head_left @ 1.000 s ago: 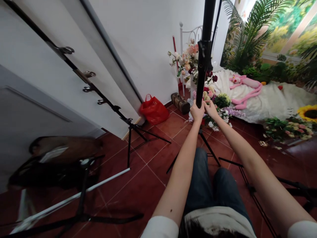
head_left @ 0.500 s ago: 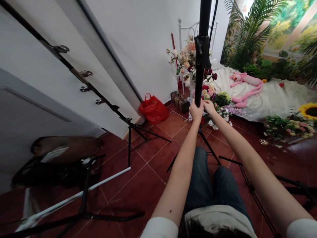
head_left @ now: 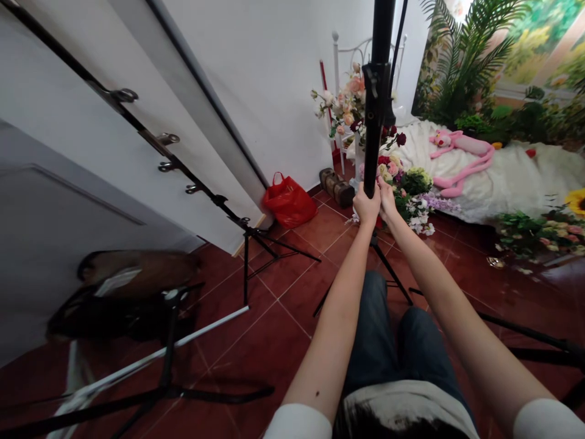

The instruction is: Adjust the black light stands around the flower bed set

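Observation:
Upright in front of me stands a black light stand (head_left: pixel 375 134), with a collar and clamp higher up its pole and spread legs at the floor. My left hand (head_left: pixel 367 204) is wrapped round the pole from the left, closed on it. Against the right side of the same pole is my right hand (head_left: pixel 386 200), its fingers closed at the stand and partly hidden behind it. Whether those fingers grip the pole itself or a knob on it, I cannot see. A thin black cable (head_left: pixel 398 36) hangs beside the upper pole.
Left are another black stand with metal clips (head_left: pixel 169 139), a dark bag (head_left: pixel 132 274) and a white pole (head_left: pixel 210 323). A red plastic bag (head_left: pixel 290 201) sits by the wall. Artificial flowers (head_left: pixel 351 97), and a pink plush toy (head_left: pixel 470 146) on a draped bed (head_left: pixel 516 189), lie beyond.
My right hand has turned and moved slightly down along the pole, its fingers now more upright. My left hand keeps its hold. The whole view has shifted slightly.

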The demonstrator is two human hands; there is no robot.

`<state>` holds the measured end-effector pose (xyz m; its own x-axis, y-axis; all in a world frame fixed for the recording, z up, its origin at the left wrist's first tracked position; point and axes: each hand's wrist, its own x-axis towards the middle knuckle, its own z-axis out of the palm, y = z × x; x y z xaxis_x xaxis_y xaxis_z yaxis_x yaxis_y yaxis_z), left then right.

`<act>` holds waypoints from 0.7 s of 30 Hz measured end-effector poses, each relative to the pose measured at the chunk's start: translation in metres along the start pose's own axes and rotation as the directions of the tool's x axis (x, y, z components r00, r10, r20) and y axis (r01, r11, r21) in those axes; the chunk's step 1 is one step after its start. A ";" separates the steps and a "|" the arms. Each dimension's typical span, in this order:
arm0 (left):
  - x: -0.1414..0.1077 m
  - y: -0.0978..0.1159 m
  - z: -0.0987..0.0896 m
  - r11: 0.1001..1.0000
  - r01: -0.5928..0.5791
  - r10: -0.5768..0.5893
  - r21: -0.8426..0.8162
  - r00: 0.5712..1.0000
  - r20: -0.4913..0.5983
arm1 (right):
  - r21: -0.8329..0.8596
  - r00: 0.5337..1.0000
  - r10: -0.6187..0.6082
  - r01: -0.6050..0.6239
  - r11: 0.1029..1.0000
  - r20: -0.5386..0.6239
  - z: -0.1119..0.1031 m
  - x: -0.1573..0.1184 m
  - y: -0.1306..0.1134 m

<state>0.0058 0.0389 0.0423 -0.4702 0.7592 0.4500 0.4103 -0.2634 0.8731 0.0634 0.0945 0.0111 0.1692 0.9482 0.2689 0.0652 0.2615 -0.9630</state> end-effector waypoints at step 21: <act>0.000 -0.004 0.002 0.999 -0.022 0.023 0.048 0.999 -0.030 | -0.016 0.978 0.204 -0.205 0.979 -0.034 -0.064 -0.073 -0.024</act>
<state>0.0060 0.0411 0.0388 -0.4834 0.7349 0.4757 0.4575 -0.2512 0.8530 0.1127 0.0075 0.0154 0.2125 0.9748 0.0672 0.0445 0.0591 -0.9973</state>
